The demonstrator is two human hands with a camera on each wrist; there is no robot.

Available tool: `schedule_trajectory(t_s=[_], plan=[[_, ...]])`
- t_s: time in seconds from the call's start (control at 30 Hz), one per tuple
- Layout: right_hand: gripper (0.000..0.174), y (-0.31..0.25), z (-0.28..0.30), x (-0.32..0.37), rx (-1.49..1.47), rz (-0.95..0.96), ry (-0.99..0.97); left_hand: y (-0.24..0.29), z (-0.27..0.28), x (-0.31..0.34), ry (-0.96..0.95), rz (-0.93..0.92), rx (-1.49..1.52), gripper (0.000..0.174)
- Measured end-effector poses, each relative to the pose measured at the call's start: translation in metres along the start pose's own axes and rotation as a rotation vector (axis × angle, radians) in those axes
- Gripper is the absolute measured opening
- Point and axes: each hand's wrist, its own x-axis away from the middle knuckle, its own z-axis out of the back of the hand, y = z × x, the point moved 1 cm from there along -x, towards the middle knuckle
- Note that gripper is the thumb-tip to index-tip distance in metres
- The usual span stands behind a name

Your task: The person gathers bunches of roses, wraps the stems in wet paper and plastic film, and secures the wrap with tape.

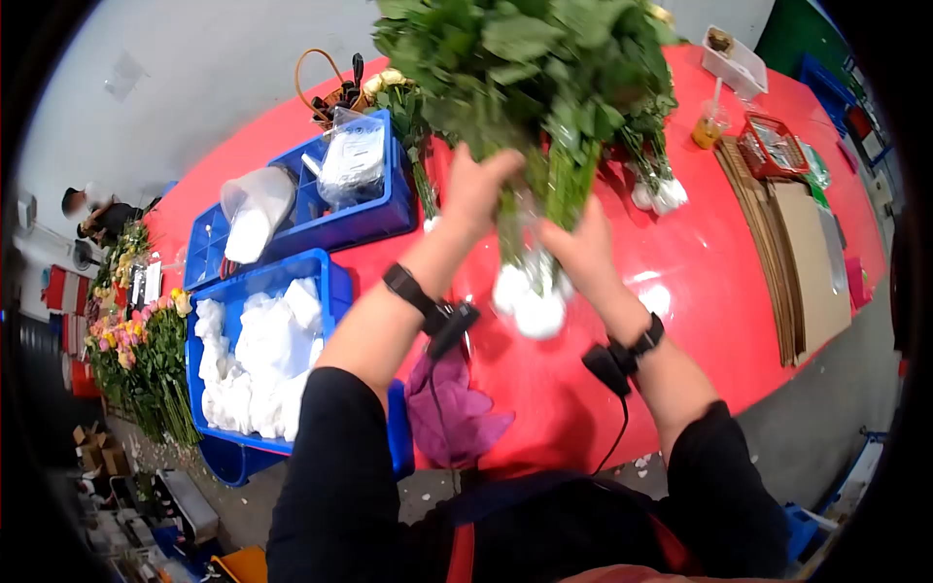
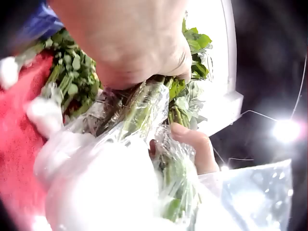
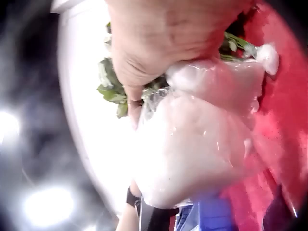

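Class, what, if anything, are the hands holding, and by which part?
The left hand and right hand hold leafy bunches by the stems, just above the white wrapped ends.

We wear wide black fabric sleeves (image 1: pixel 335 457) and red straps (image 1: pixel 462 554). Black wristbands (image 1: pixel 406 289) bear boxy black cameras (image 1: pixel 452 332) with thin black cables (image 1: pixel 624 420).

Passage runs over the red tabletop (image 1: pixel 709 277) between bouquet (image 1: pixel 530 73) and cardboard (image 1: pixel 812 262), while blue bins (image 1: pixel 336 282) block the left.
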Motion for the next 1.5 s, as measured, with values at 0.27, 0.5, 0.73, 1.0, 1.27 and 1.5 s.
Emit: schedule_trajectory(t_s=[0.27, 0.5, 0.73, 1.0, 1.27, 1.5], plan=[[0.059, 0.051, -0.09, -0.148, -0.023, -0.066, -0.029, -0.035, 0.088, -0.168, 0.117, 0.076, -0.067, 0.009], [0.067, 0.073, -0.106, -0.16, 0.09, -0.249, -0.142, -0.077, 0.133, -0.19, 0.189, 0.402, -0.14, 0.036], [0.088, 0.062, -0.085, -0.131, 0.21, -0.225, -0.164, -0.026, 0.105, -0.121, 0.147, 0.241, -0.787, 0.063], [0.054, -0.013, -0.038, 0.023, -0.235, -0.169, -0.418, 0.111, 0.121, 0.153, -0.099, 0.246, -0.515, 0.033], [0.03, -0.073, -0.041, 0.239, -0.327, -0.84, -0.938, 0.192, 0.389, 0.391, 0.599, 0.331, -0.702, 0.021], [0.026, -0.075, -0.149, 0.352, -0.184, -0.826, -0.783, 0.239, 0.75, 0.458, 1.168, 0.123, -1.358, 0.021]])
